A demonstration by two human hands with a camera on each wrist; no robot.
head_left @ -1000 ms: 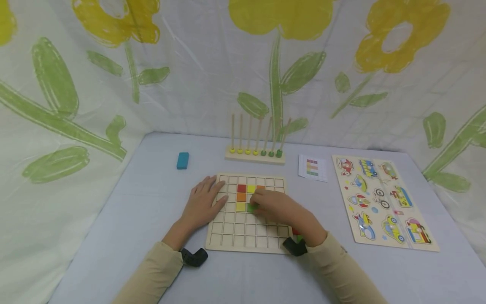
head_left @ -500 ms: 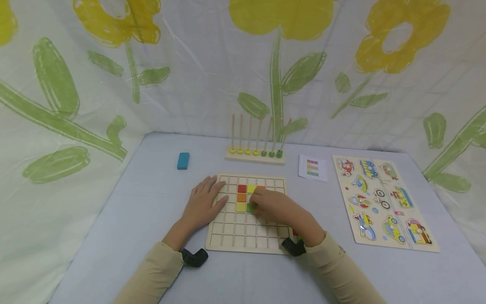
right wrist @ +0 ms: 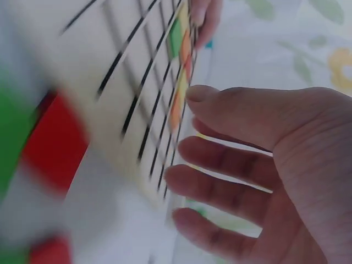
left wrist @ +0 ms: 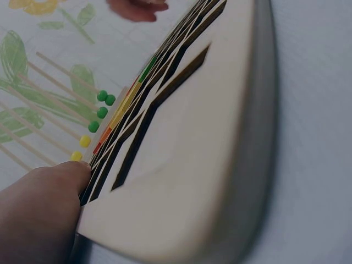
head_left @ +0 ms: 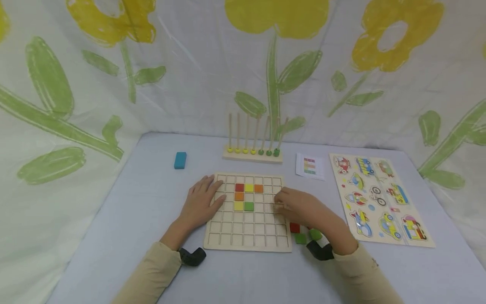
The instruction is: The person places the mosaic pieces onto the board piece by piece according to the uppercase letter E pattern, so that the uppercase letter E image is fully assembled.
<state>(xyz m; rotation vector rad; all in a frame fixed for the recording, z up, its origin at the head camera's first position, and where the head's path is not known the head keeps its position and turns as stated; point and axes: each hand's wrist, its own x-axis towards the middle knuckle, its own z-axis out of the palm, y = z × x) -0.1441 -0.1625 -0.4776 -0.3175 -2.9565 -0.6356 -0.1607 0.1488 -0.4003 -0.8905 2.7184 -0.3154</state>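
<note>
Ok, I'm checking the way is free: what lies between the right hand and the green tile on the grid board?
Only bare squares of the grid board separate the right hand from the green tile, as the head view shows.

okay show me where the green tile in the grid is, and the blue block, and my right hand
Green tile (head_left: 248, 206), head view: middle of its top face.
Blue block (head_left: 180, 160), head view: its top face.
Right hand (head_left: 305, 206), head view: back of the hand.
</note>
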